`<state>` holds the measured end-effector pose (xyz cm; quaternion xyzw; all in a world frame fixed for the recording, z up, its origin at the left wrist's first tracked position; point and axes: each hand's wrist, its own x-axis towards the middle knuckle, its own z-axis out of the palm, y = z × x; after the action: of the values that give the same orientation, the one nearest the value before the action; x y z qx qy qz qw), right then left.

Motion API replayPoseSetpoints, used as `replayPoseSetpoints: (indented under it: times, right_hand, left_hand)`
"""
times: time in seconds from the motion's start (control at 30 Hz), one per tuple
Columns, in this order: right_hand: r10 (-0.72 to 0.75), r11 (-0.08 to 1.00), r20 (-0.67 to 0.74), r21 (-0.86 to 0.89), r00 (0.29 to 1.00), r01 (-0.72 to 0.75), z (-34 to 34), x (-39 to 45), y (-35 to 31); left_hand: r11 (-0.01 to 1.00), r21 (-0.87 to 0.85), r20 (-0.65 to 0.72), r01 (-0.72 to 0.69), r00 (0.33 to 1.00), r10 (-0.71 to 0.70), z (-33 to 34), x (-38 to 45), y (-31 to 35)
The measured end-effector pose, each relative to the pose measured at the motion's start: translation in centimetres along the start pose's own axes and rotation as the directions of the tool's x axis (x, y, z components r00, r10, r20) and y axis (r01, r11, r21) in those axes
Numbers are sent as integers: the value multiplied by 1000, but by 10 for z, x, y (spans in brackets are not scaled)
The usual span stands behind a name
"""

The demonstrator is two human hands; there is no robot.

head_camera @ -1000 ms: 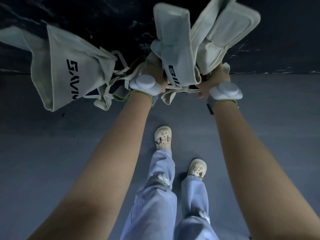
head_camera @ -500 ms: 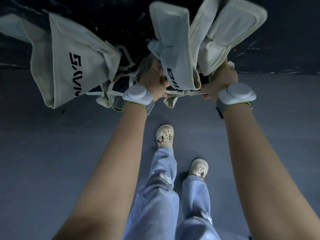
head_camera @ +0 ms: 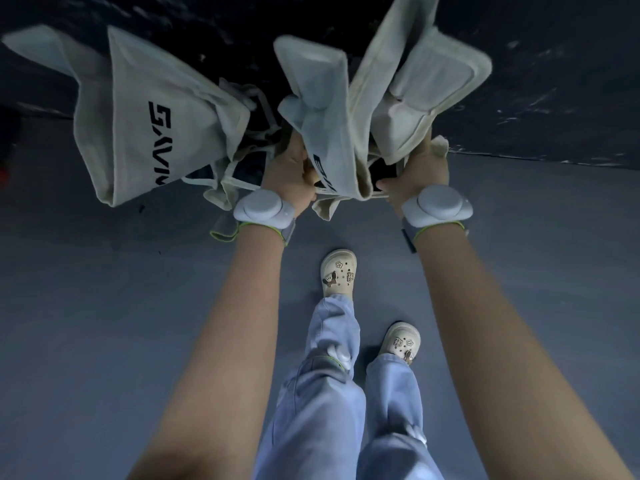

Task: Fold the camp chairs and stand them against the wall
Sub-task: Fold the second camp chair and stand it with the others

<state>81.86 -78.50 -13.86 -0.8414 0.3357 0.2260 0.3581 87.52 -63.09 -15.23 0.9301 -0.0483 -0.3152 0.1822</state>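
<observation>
A folded cream camp chair [head_camera: 398, 98] with padded canvas panels hangs bunched in front of me, against the dark wall [head_camera: 554, 81]. My left hand [head_camera: 291, 171] grips its left side under the fabric. My right hand [head_camera: 415, 171] grips its right side. Both wrists carry round white devices. Left of it, a second folded cream chair [head_camera: 149, 123] with black lettering leans at the wall, its straps dangling beside my left hand. The frame tubes are mostly hidden by fabric.
Grey floor [head_camera: 104, 323] stretches left and right of me. My feet in cream clogs [head_camera: 337, 271] stand just behind the held chair. A red object [head_camera: 2, 176] shows at the far left edge by the wall base.
Both hands with the held chair have shifted slightly toward the wall and upward in view. The left chair has not moved.
</observation>
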Motion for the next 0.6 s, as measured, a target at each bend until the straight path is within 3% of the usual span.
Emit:
replayPoseSetpoints:
  times: [0.07, 0.13, 0.27, 0.47, 0.6]
  right_hand:
    - [59, 997, -15, 42, 998, -58, 2, -6, 5]
    - [86, 995, -5, 50, 996, -85, 0, -12, 6]
    - [101, 992, 6, 75, 995, -101, 1, -20, 2]
    - [121, 984, -15, 137, 993, -117, 6, -27, 4]
    - [197, 953, -9, 237, 980, -189, 18, -31, 5]
  left_hand:
    - [997, 27, -22, -76, 997, 76, -7, -9, -2]
    - [995, 6, -130, -103, 986, 103, -12, -18, -4]
    - [995, -89, -349, -54, 937, 19, -11, -24, -17]
    - [997, -70, -432, 7, 901, -37, -1, -26, -33]
    - [998, -45, -407, 49, 911, -63, 2, -33, -40]
